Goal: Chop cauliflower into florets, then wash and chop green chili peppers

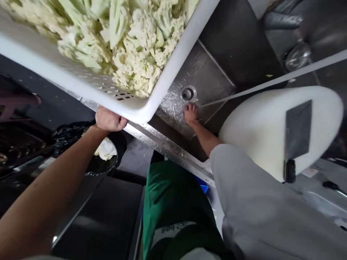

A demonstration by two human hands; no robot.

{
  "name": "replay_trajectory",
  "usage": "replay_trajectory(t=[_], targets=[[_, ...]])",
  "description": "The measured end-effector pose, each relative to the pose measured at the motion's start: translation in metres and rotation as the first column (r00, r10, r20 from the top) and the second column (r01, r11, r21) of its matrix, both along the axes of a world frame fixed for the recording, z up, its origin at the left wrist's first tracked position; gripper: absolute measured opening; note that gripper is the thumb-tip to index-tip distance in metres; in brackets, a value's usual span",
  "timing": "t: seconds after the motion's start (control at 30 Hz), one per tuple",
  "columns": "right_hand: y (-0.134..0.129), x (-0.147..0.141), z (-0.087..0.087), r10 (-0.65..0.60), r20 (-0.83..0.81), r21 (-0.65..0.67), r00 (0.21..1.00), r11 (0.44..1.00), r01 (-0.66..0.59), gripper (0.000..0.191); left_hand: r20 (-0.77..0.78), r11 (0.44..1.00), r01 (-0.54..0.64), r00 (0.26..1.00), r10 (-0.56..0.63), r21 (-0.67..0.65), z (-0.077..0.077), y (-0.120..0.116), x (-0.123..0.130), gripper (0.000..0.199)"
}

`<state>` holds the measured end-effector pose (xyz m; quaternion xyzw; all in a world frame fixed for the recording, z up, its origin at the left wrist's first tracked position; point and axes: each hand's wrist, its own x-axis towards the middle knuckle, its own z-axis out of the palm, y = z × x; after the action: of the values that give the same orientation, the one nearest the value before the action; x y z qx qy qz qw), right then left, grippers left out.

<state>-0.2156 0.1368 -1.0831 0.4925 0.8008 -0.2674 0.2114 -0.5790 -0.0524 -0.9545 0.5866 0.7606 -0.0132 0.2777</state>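
A white perforated basket [168,72] full of cut cauliflower [143,39] fills the upper left. My left hand [110,120] is closed on the basket's lower rim, near its front corner. Down in the steel sink [208,68], my right hand [191,113] is beside the round drain [188,93], its fingers bent and spread apart, with nothing visible in them. Some water shines on the sink floor around the drain.
At the right, a round white cutting board [252,130] bears a cleaver [298,133]. A white hose or strip [271,80] slants over the sink. Below my left hand, a black-lined bin [89,164] holds white scraps. A faucet [282,21] is at the upper right.
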Motion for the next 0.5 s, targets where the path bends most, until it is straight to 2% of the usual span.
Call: replay_trajectory(t=[0.07, 0.13, 0.2, 0.27, 0.33, 0.37, 0.4, 0.43, 0.47, 0.5], targets=[[0.002, -0.008, 0.019, -0.15, 0.099, 0.05, 0.984, 0.988, 0.146, 0.047, -0.051, 0.997, 0.076, 0.996, -0.074, 0.023, 0.004, 0.003, -0.001, 0.051], [-0.004, -0.012, 0.045, -0.187, 0.11, 0.014, 0.976, 0.982, 0.187, 0.041, -0.085, 0.991, 0.127, 0.989, -0.123, 0.046, 0.011, 0.005, -0.004, 0.048], [-0.018, -0.008, 0.077, -0.188, 0.046, -0.03, 0.981, 0.981, 0.19, 0.036, -0.075, 0.988, 0.138, 0.988, -0.133, 0.067, 0.022, 0.007, -0.001, 0.045], [-0.039, 0.005, 0.112, -0.215, -0.059, -0.07, 0.975, 0.975, 0.211, 0.035, -0.06, 0.989, 0.119, 0.992, -0.114, 0.089, 0.037, 0.009, 0.016, 0.043], [-0.064, 0.023, 0.144, -0.268, -0.174, -0.117, 0.947, 0.961, 0.251, 0.035, 0.016, 0.997, 0.047, 0.999, -0.048, 0.068, 0.051, 0.013, 0.056, 0.042], [-0.078, 0.032, 0.159, -0.31, -0.222, -0.149, 0.925, 0.948, 0.282, 0.034, 0.092, 1.0, 0.004, 0.996, -0.007, 0.03, 0.056, 0.017, 0.085, 0.041], [-0.091, 0.042, 0.173, -0.364, -0.258, -0.182, 0.895, 0.928, 0.325, 0.034, 0.22, 0.997, -0.02, 0.975, 0.035, -0.069, 0.059, 0.024, 0.117, 0.036], [-0.105, 0.051, 0.185, -0.424, -0.285, -0.215, 0.86, 0.902, 0.374, 0.034, 0.295, 0.995, 0.019, 0.955, 0.011, -0.098, 0.06, 0.033, 0.152, 0.028], [-0.118, 0.059, 0.197, -0.484, -0.306, -0.242, 0.82, 0.872, 0.425, 0.035, 0.366, 0.993, 0.028, 0.931, 0.017, -0.119, 0.06, 0.048, 0.187, 0.021], [-0.13, 0.068, 0.209, -0.537, -0.325, -0.258, 0.778, 0.842, 0.474, 0.035, 0.537, 0.978, -0.08, 0.825, 0.174, -0.194, 0.06, 0.067, 0.22, 0.02]])
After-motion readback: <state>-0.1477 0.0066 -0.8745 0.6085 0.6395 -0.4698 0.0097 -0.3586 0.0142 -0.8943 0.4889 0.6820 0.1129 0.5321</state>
